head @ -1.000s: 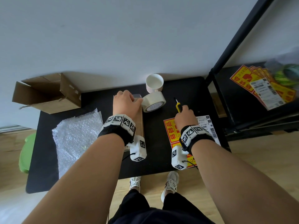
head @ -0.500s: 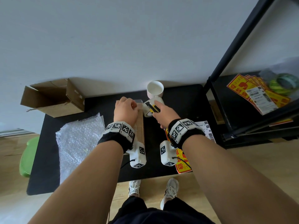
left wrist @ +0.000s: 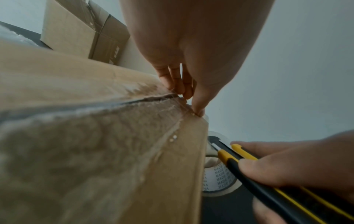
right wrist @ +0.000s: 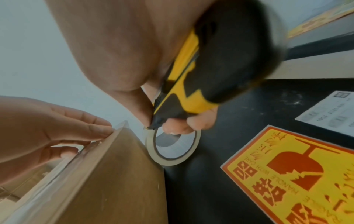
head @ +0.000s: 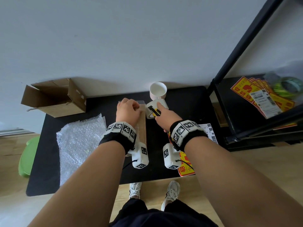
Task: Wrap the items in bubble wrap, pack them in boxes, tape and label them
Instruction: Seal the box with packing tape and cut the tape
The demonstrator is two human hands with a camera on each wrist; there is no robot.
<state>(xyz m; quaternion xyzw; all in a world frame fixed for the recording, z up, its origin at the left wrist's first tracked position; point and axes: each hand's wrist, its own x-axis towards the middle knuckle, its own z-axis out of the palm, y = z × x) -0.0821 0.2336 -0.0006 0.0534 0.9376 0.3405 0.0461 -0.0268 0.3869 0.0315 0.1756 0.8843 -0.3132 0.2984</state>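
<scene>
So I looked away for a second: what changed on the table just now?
The right hand lifted the yellow utility knife off the labels and carried it left to the tape roll. The left hand still presses the tape on the box.

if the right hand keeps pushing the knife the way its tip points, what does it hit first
Probably the strip of clear tape running from the tape roll to the taped box. The right hand aims the utility knife at that gap; depth is unclear, so the box's edge could come first.
</scene>
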